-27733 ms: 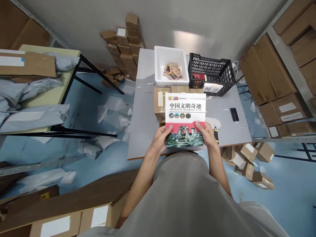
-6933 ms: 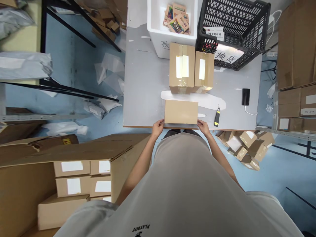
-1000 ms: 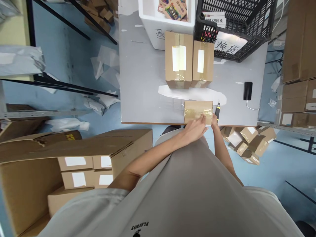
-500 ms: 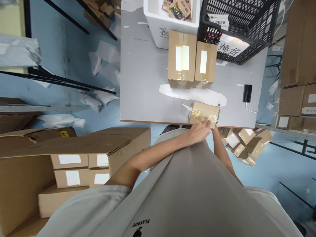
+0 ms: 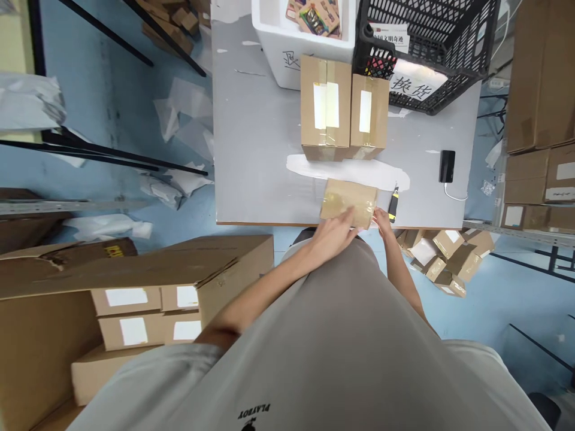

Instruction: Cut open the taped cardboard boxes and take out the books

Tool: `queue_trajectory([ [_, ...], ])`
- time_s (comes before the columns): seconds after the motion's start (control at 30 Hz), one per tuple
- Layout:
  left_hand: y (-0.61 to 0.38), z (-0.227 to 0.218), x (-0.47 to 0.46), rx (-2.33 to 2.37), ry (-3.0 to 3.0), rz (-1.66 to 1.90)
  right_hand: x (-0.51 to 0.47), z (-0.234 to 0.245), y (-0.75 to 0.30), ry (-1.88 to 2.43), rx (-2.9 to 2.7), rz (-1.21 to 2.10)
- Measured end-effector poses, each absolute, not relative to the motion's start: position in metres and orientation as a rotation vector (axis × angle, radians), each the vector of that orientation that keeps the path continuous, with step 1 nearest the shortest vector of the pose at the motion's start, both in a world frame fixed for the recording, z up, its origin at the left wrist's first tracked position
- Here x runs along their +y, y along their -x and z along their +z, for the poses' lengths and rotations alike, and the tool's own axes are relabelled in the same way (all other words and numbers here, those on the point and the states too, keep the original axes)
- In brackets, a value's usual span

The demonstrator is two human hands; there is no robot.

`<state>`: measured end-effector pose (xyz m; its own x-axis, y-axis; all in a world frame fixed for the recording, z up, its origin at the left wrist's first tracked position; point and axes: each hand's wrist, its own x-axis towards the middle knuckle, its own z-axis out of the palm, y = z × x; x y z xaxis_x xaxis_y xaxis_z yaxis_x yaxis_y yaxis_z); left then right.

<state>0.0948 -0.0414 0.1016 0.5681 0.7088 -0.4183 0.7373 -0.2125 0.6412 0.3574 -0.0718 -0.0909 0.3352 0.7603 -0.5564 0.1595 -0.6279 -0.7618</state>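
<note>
A small taped cardboard box (image 5: 348, 200) lies at the near edge of the grey table (image 5: 256, 155), slightly turned. My left hand (image 5: 335, 230) rests flat on its near side with the fingers stretched out. My right hand (image 5: 383, 220) touches the box's near right corner, fingers partly hidden. A yellow and black utility knife (image 5: 393, 203) lies just right of the box.
Two taller sealed boxes (image 5: 344, 108) stand behind it, then a white foam bin (image 5: 291, 48) and a black plastic crate (image 5: 431, 42). A phone (image 5: 447, 166) on a cable lies at the right. Large cartons (image 5: 135, 287) stand at my left; small boxes (image 5: 442, 257) litter the floor.
The small box has been slid and turned to the left along the table edge. Both hands followed it left.
</note>
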Motion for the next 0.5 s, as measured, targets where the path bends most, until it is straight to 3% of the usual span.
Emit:
queue_trajectory([
  [0.2, -0.022, 0.073, -0.032, 1.586, -1.69, 0.128, -0.059, -0.073, -0.331, 1.849, -0.748, 1.422],
  [0.5, -0.009, -0.021, -0.005, 1.639, -1.211, 0.377, -0.048, -0.01, -0.327, 1.935, -1.199, 1.083],
])
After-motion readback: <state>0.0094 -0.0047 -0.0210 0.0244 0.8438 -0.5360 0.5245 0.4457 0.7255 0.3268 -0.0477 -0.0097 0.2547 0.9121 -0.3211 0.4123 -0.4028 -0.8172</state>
